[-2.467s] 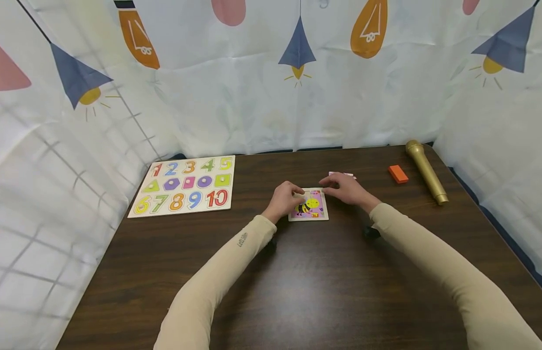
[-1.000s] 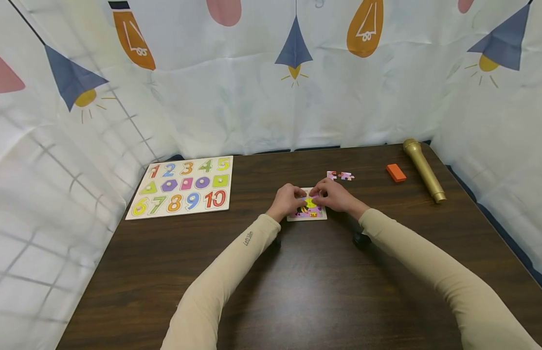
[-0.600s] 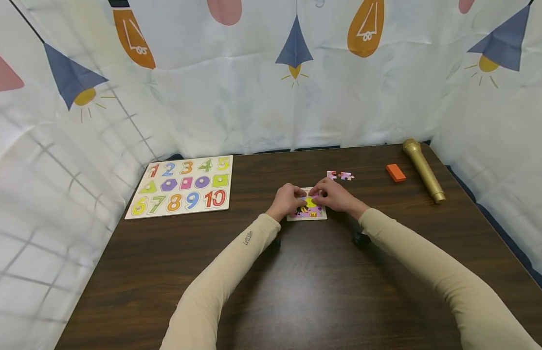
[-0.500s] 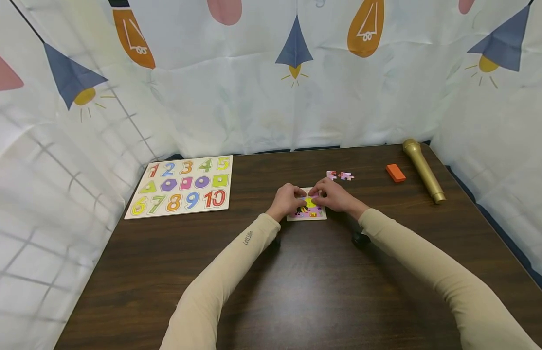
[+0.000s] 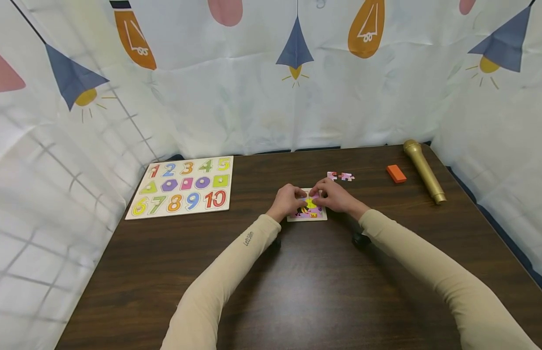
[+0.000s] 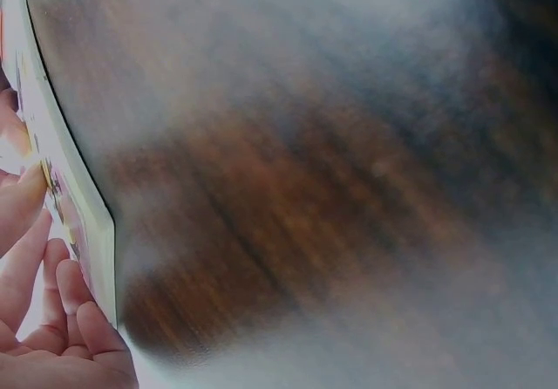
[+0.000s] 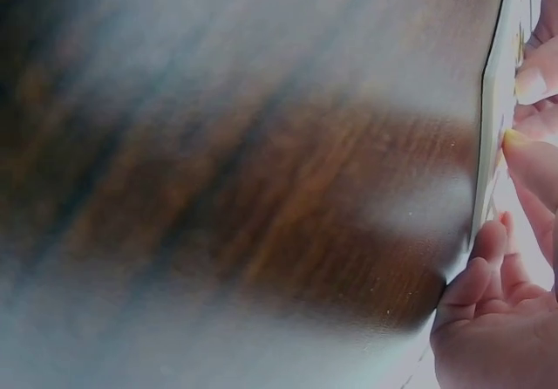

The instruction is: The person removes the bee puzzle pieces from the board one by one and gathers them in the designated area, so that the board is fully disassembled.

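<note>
A small square jigsaw puzzle (image 5: 307, 219) lies flat on the table, with a yellow and black bee on purple inside a pale border. My left hand (image 5: 284, 202) is over its left side, thumb and index fingertips on the picture. From the right, my right hand (image 5: 335, 195) reaches over the bee's yellow head, its thumb (image 7: 534, 164) pressing the face in the right wrist view. The left thumb (image 6: 22, 204) touches the face in the left wrist view, the other fingers bent near the border. Both hands partly cover the puzzle's upper half.
Two loose jigsaw pieces (image 5: 347, 177) lie just beyond my right hand. A number and shape board (image 5: 176, 183) is at the left back. An orange block (image 5: 396, 174) and a gold microphone (image 5: 424, 171) lie at the right back. White curtains (image 5: 271, 107) surround the dark table (image 5: 297, 282).
My right hand has moved left from the puzzle's right corner onto the bee's head, uncovering the loose pieces. My left hand has shifted slightly right. Over the last second both stay almost still.
</note>
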`<action>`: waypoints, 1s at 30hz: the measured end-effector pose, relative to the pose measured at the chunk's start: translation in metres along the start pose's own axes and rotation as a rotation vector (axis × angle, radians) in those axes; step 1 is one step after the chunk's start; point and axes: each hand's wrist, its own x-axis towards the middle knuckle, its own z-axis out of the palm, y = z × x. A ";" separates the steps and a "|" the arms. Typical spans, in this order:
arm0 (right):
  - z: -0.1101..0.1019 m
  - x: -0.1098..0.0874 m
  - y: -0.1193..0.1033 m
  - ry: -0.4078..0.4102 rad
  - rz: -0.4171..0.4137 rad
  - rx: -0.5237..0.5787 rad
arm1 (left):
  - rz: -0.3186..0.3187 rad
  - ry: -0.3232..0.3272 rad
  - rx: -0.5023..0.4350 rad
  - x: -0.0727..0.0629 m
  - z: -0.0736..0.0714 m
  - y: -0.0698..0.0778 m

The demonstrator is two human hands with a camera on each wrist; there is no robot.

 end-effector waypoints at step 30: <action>-0.004 0.002 0.003 -0.006 -0.026 -0.075 | 0.024 0.005 0.035 0.000 0.000 0.000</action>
